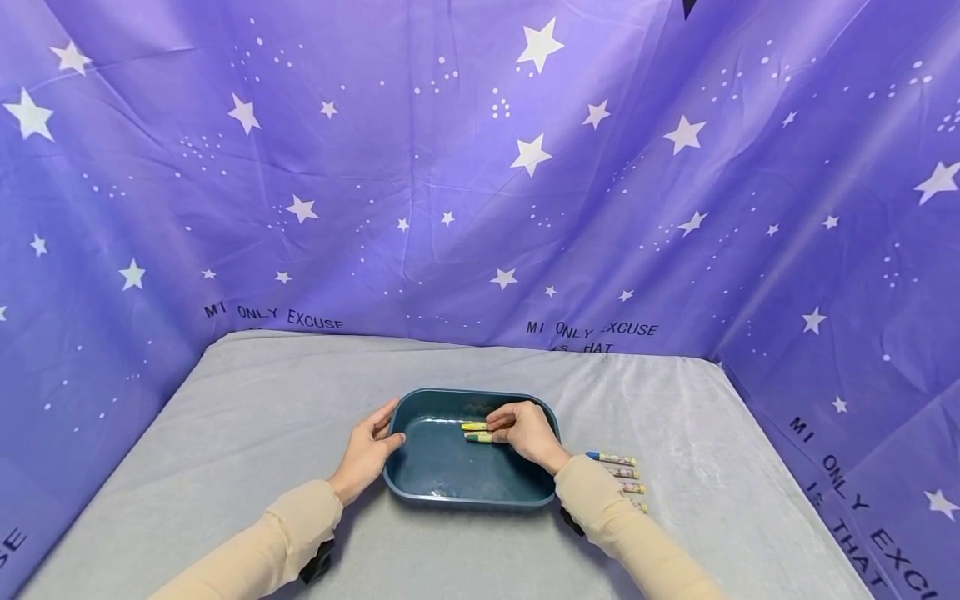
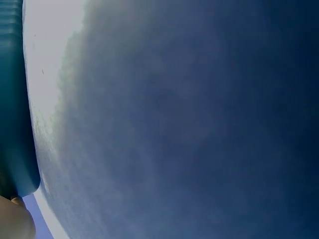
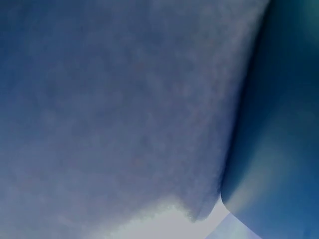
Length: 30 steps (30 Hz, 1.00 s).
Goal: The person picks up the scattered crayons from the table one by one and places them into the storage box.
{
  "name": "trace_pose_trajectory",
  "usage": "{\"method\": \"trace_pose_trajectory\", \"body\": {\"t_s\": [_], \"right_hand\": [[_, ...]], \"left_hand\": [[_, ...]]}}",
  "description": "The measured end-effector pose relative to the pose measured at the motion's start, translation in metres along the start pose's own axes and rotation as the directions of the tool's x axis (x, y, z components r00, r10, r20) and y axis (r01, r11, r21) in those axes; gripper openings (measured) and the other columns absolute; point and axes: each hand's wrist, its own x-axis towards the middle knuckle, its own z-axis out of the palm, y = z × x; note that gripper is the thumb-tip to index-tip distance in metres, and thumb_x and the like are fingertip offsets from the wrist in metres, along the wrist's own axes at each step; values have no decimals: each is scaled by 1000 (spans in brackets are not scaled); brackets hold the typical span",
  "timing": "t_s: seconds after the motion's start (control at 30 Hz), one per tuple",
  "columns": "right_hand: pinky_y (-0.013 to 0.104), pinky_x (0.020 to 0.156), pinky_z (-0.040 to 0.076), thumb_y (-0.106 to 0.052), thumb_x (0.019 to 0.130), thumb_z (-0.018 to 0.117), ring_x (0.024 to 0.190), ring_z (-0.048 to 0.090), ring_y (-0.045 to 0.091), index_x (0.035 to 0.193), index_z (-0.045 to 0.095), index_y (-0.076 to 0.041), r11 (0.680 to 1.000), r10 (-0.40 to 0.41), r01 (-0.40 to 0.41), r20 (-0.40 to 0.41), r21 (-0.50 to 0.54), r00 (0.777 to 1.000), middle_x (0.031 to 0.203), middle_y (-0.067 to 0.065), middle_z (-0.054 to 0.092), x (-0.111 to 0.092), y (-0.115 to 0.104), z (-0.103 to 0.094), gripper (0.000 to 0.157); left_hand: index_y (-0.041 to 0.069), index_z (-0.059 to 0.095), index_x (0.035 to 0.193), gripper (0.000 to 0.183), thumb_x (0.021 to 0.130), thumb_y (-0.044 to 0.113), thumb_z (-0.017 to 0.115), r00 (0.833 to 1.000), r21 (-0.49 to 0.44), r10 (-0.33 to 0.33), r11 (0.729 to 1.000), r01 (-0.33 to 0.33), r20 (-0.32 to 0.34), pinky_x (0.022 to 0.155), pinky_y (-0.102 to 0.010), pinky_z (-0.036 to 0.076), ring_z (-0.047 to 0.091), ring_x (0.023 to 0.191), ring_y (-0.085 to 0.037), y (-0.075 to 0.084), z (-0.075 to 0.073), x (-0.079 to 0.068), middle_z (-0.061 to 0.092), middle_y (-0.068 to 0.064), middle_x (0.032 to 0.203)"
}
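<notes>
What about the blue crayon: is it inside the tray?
No, the blue crayon lies on the grey cloth, to the right of the tray.

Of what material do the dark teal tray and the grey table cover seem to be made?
The tray looks like smooth, slightly glossy plastic: rounded corners, even colour, bright reflections inside. The grey cover seems soft, mostly matte fabric, perhaps velvety, judging by its faint wrinkles and patchy shading.

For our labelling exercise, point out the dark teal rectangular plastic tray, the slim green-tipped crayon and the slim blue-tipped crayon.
Dark teal rectangular plastic tray [image 1: 457, 472]: head view, bare inside floor.
Slim green-tipped crayon [image 1: 479, 437]: head view, visible barrel.
Slim blue-tipped crayon [image 1: 613, 458]: head view, patterned barrel.
</notes>
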Motion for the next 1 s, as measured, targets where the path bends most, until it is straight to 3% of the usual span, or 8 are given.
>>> {"method": "trace_pose_trajectory", "body": {"t_s": [0.37,0.57,0.8,1.0], "right_hand": [[21,66,54,-2,79,68,84,67,21,103,69,-2,1000,-16,16,-17,17,1000,92,9,70,-2,1,1,24],[23,70,53,-8,81,67,90,65,23,105,68,-3,998,-11,14,-47,63,999,100,10,69,-3,-3,-2,24],[28,75,55,-8,81,67,91,67,22,107,66,2,972,-30,41,-52,232,998,103,17,68,-2,-6,-8,28],[28,81,54,-9,82,67,96,65,23,111,64,4,951,-37,46,-35,307,999,109,24,64,-18,-18,-39,32]], "left_hand": [[5,35,141,61,84,-3,55,996,31,89,996,-88,-23,94,-31,46,43,125,-30,-1,2,-4,41,-23,138],[10,34,142,63,84,-2,54,1000,2,15,1000,-15,-3,100,-38,40,40,129,-27,1,2,-3,39,-17,142],[10,32,143,63,86,-2,54,1000,3,-5,1000,5,3,101,-38,39,39,130,-23,2,0,-1,38,-15,143],[10,31,144,64,85,-2,54,1000,9,-3,1000,3,3,101,-37,39,39,130,-23,0,0,0,38,-15,143]]}}
